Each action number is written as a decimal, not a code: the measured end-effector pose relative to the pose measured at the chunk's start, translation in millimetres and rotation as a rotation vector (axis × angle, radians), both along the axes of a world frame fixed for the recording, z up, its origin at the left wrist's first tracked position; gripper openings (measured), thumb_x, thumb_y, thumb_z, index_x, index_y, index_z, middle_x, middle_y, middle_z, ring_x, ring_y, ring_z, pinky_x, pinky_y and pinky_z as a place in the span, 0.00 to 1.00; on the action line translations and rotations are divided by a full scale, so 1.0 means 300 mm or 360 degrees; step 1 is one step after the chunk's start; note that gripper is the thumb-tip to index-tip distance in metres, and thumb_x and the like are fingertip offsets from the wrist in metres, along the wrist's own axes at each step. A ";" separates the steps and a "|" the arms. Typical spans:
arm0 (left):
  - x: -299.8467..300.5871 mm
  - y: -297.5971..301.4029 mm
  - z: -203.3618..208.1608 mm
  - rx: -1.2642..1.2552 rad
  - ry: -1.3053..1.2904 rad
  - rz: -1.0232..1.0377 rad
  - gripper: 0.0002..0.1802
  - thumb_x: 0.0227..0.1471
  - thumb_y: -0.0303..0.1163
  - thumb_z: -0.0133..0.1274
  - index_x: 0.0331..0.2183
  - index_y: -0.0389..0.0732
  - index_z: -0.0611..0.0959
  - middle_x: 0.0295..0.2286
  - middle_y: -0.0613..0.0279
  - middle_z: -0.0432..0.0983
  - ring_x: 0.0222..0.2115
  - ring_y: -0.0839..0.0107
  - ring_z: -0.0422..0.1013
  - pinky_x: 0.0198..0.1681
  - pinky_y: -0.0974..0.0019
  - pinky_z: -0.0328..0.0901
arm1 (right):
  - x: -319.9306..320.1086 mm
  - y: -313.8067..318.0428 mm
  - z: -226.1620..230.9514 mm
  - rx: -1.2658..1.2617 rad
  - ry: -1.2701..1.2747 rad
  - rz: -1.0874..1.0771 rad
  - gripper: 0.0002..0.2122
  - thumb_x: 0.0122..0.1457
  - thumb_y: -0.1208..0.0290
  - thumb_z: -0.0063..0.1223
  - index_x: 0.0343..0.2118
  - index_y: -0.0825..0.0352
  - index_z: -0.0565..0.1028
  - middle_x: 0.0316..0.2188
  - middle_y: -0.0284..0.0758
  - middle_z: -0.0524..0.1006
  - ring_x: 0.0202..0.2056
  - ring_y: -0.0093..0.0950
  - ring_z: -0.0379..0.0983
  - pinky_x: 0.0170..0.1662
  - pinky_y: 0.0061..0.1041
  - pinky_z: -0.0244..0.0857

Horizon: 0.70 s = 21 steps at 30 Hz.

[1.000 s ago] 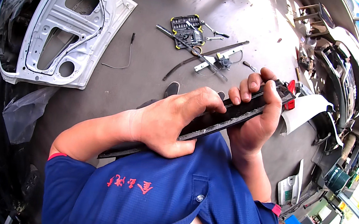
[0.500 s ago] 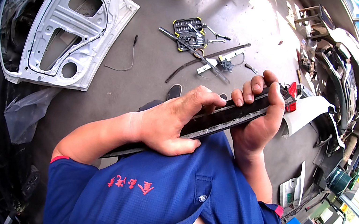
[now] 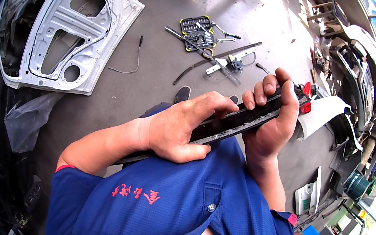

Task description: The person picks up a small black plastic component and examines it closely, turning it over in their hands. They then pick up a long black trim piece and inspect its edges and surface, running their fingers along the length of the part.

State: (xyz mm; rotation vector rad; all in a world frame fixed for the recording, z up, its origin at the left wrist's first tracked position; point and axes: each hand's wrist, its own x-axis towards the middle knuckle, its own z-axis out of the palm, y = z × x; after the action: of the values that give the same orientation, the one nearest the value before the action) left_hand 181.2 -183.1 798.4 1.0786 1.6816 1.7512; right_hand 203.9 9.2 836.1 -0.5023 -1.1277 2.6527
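Note:
A long black trim strip [image 3: 226, 130] slants across my body, its far end up to the right and its near end passing under my left forearm. Pale, rough residue runs along its lower edge. My left hand [image 3: 182, 124] grips the strip's middle, thumb along the lower edge and fingers over the top. Closer to the upper right end, my right hand [image 3: 272, 117] is wrapped round it, fingers curled over the upper edge and palm beneath. Parts of the strip are hidden behind both hands.
A white car door shell [image 3: 71, 28] stands at the left, with crumpled plastic sheeting [image 3: 28, 123] below. On the floor ahead lie an open socket set [image 3: 196, 32], a window regulator [image 3: 234, 63], a dark curved strip [image 3: 191, 70] and a thin cable [image 3: 138, 57]. Car body parts [image 3: 352, 85] crowd the right.
Both hands keep their hold on the trim strip, with hardly any movement. The surroundings have shifted slightly in view.

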 end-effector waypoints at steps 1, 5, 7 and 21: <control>0.000 0.001 0.002 -0.0004 -0.0004 -0.0006 0.44 0.37 0.24 0.60 0.60 0.36 0.66 0.45 0.52 0.68 0.43 0.60 0.71 0.48 0.58 0.68 | 0.003 0.001 -0.001 0.0001 0.0013 0.0004 0.15 0.72 0.63 0.44 0.53 0.67 0.66 0.31 0.28 0.66 0.29 0.18 0.61 0.33 0.23 0.62; -0.004 0.001 0.006 -0.0051 0.0002 -0.0054 0.44 0.36 0.25 0.60 0.59 0.36 0.68 0.44 0.52 0.70 0.40 0.60 0.71 0.47 0.58 0.68 | 0.017 0.002 -0.007 0.0008 0.0006 -0.0009 0.14 0.72 0.63 0.44 0.53 0.67 0.66 0.31 0.28 0.66 0.29 0.18 0.61 0.33 0.22 0.62; -0.005 -0.001 -0.004 -0.0048 0.0027 -0.0088 0.45 0.37 0.25 0.60 0.61 0.36 0.66 0.44 0.52 0.69 0.40 0.60 0.71 0.46 0.58 0.69 | 0.026 0.003 -0.010 -0.0001 0.0010 -0.0009 0.14 0.72 0.63 0.44 0.53 0.67 0.66 0.31 0.28 0.66 0.29 0.18 0.61 0.33 0.22 0.62; 0.007 0.038 0.025 0.0029 0.0178 -0.0101 0.51 0.39 0.20 0.56 0.66 0.38 0.58 0.53 0.50 0.62 0.46 0.59 0.69 0.50 0.58 0.67 | 0.023 0.041 0.039 0.0112 0.0207 -0.0045 0.18 0.74 0.59 0.40 0.55 0.68 0.68 0.33 0.29 0.65 0.31 0.19 0.60 0.33 0.21 0.61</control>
State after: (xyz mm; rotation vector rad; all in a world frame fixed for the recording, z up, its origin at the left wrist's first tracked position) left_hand 183.2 -171.6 805.9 1.2451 1.6803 1.6978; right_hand 210.8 21.4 847.9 -0.3253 -1.1613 2.5693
